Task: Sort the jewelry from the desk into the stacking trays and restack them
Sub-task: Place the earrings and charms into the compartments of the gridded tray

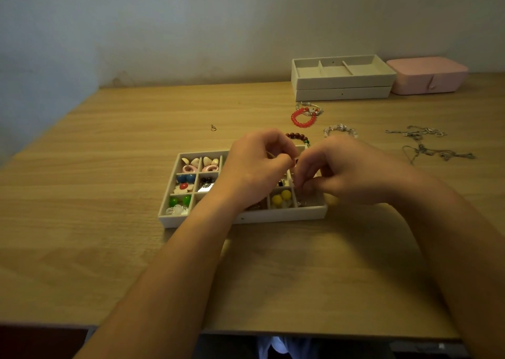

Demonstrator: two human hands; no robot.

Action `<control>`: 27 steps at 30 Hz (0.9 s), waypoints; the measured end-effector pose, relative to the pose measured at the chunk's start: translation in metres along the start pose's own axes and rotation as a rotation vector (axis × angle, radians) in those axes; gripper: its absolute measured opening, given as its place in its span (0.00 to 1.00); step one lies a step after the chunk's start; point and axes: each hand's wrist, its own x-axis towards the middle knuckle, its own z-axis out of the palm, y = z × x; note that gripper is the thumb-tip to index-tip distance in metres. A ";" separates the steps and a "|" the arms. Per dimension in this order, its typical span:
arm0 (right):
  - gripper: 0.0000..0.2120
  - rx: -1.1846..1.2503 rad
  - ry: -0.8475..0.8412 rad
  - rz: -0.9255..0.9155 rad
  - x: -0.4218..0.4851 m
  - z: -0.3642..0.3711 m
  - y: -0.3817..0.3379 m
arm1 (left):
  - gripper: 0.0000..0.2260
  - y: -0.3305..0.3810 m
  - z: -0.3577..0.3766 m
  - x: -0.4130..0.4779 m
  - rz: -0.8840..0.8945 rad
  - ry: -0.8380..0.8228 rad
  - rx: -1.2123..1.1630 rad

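over the right end of the compartment tray (284, 214), the fingers (277, 164) of the left hand (254, 170) were pinched together on something thin and pale, a pin or hook too small to name. the right hand (352, 172) was curled close beside it, its fingers (303, 185) bunched downward at the divider above the cells at the tray's right end; whether they clamped on a piece or only pressed at one could not be told, since the fingertips were blurred and partly hidden. the two hands sat nearly touching.

the step in hand looked like seating a small earring into a cell at that end. the next move would likely call for a gentle release into a single compartment, not across a divider, then a reach to the loose pieces farther back.

the tray was pale, shallow and gridded, lying on the wooden bench (109, 167) in front of the person. its left cells held cream and pink pieces, a blue and red flower pair and green beads (180, 201); yellow beads (281, 196) lay near the right end. behind the hands lay a dark red bracelet (297, 136), a bright red bracelet (302, 118), a clear bead bracelet (340, 130), tangled silver chains (426, 142) and a small lone ring-like bit (213, 128). two more trays (341, 78) stood stacked at the back, just beside a pink box (427, 75). sorting seemed well short of done.
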 end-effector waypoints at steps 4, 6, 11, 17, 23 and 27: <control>0.13 0.057 0.016 -0.010 -0.003 -0.003 0.004 | 0.08 0.000 0.000 0.000 -0.008 -0.002 0.005; 0.13 0.075 -0.014 -0.005 -0.004 -0.003 0.004 | 0.08 0.000 0.000 0.001 -0.010 0.001 0.015; 0.15 0.088 -0.107 0.024 -0.003 0.000 0.003 | 0.08 -0.001 0.001 0.001 -0.009 -0.007 0.036; 0.15 0.059 -0.036 -0.001 -0.003 0.000 0.003 | 0.08 0.000 0.001 0.000 -0.019 -0.006 0.047; 0.14 0.030 -0.036 -0.018 -0.005 0.002 0.004 | 0.07 -0.001 0.000 0.000 -0.024 -0.004 0.039; 0.12 0.094 0.164 -0.078 0.001 -0.003 -0.002 | 0.07 0.000 -0.008 0.003 -0.032 0.065 0.009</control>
